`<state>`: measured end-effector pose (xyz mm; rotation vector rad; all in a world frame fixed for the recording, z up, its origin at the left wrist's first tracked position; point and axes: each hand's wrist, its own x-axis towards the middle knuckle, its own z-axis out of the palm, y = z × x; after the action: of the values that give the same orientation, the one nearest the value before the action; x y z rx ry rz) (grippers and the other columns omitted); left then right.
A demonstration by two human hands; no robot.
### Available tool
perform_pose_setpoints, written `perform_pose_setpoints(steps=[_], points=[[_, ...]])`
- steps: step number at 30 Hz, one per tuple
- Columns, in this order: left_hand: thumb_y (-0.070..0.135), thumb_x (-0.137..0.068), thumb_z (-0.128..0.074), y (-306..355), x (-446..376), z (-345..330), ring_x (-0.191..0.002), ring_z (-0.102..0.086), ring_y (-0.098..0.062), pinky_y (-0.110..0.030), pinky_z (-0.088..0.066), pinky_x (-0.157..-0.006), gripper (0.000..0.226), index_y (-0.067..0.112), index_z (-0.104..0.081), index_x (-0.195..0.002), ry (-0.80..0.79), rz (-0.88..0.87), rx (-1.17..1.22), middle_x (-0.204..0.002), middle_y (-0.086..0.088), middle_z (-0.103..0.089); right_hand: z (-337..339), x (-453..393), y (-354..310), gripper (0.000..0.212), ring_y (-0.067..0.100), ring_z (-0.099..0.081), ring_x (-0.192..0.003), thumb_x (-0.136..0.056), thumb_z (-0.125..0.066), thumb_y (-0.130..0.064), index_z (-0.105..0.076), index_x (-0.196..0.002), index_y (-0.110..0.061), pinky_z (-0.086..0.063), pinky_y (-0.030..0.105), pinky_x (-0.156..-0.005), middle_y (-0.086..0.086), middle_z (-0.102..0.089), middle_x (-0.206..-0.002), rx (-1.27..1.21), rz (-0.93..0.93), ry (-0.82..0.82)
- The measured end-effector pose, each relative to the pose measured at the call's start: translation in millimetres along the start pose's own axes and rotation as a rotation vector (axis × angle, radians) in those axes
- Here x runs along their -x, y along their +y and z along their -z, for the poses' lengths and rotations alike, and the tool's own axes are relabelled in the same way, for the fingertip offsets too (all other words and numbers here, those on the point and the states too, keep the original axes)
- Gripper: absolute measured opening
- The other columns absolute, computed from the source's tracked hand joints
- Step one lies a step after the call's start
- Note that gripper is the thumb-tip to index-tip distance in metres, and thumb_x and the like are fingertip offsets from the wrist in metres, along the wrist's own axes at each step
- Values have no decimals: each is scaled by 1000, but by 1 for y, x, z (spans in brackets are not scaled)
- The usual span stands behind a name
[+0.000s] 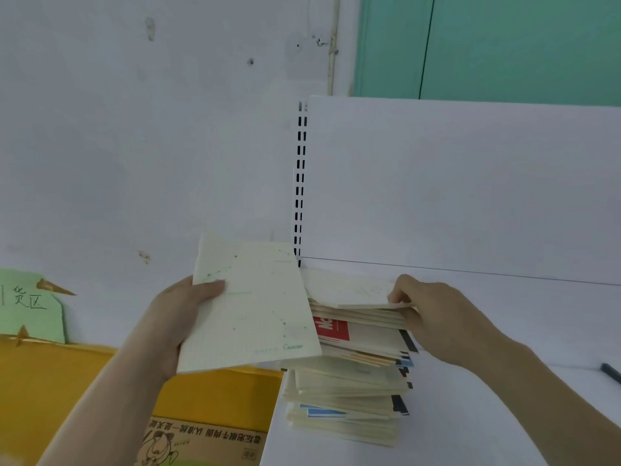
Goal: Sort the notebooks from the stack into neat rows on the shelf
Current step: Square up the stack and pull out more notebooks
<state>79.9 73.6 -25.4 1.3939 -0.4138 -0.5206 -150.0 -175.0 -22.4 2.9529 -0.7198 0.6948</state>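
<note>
A tall, uneven stack of notebooks stands on the white shelf at its left end. My left hand grips a cream notebook with a constellation print, held tilted in the air just left of the stack, thumb on its cover. My right hand pinches the right edge of the top cream notebook on the stack, fingers curled under it. A notebook with a red label shows a little lower in the stack.
The shelf's white back panel and slotted upright rise behind the stack. A dark pen lies at the shelf's right edge. Left of the shelf sit a yellow surface, a printed cardboard box and a green paper sign.
</note>
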Motion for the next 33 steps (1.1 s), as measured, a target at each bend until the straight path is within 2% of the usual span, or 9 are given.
perform_pose_setpoints(steps=[2, 5, 7, 10, 14, 21, 26, 31, 33], points=[[22, -97, -61, -1, 0, -4, -97, -70, -47, -60, -56, -82, 24, 17, -62, -120, -38, 5, -6, -106, -20, -74, -6, 3, 14, 31, 19, -66, -95, -92, -57, -6, -63, -115, -26, -52, 36, -89, -7, -72, -103, -3, 94, 196], [22, -97, -60, -1, -3, -10, -95, -71, -45, -56, -57, -78, 21, 17, -62, -118, -65, -3, -21, -102, -18, -76, -10, 5, 40, 39, 19, -60, -117, -82, -53, -4, -74, -106, -26, -30, 59, -110, -10, -72, -110, -44, 128, 503], [21, -97, -60, 0, -2, -15, -91, -72, -42, -50, -58, -73, 19, 16, -63, -116, -81, -4, -30, -97, -16, -77, -6, 6, 49, 39, 19, -55, -124, -82, -58, 6, -76, -101, -23, -23, 61, -114, -8, -71, -112, -281, 86, 640], [20, -97, -60, 0, -2, -23, -94, -72, -42, -51, -58, -75, 23, 15, -62, -119, -140, 19, -22, -102, -17, -77, 8, 8, 45, 38, 20, -50, -132, -79, -67, 17, -74, -102, -12, -35, 51, -113, 2, -70, -117, -660, 116, 716], [21, -99, -58, 1, 3, -38, -96, -73, -39, -49, -58, -77, 24, 16, -63, -122, -194, 26, 17, -106, -15, -76, 13, 2, 22, 23, 25, -43, -137, -79, -76, -6, -71, -102, -6, -38, 32, -112, 6, -69, -119, -919, 309, 598], [41, -96, -60, 0, 23, -58, -89, -75, -35, -47, -59, -74, 32, 18, -66, -117, -311, 8, 16, -102, -11, -78, -12, -7, -15, 16, 16, -31, -145, -78, -80, -23, -80, -95, -25, -36, 29, -112, -8, -56, -140, -782, 371, 325], [19, -92, -66, -11, 29, -60, -99, -74, -35, -52, -59, -80, 34, 19, -61, -126, -394, -24, 41, -112, -11, -75, -15, -12, -25, 25, 14, -16, -150, -89, -70, -20, -76, -107, -35, -26, 29, -118, -13, -42, -151, -579, 428, 257], [15, -90, -68, -15, 28, -46, -100, -73, -37, -57, -58, -86, 36, 20, -61, -125, -336, -47, 48, -113, -12, -75, -20, -20, -26, 53, 3, -5, -149, -102, -40, -10, -35, -150, -30, -19, 34, -122, -12, -20, -161, -301, 196, 248], [15, -89, -68, -15, 27, -39, -99, -73, -38, -58, -57, -86, 36, 19, -62, -124, -301, -60, 45, -111, -12, -75, -19, -25, -27, 52, 3, -9, -148, -104, -39, -25, -23, -154, -27, -12, 26, -121, -10, -18, -162, -284, 28, 136]])
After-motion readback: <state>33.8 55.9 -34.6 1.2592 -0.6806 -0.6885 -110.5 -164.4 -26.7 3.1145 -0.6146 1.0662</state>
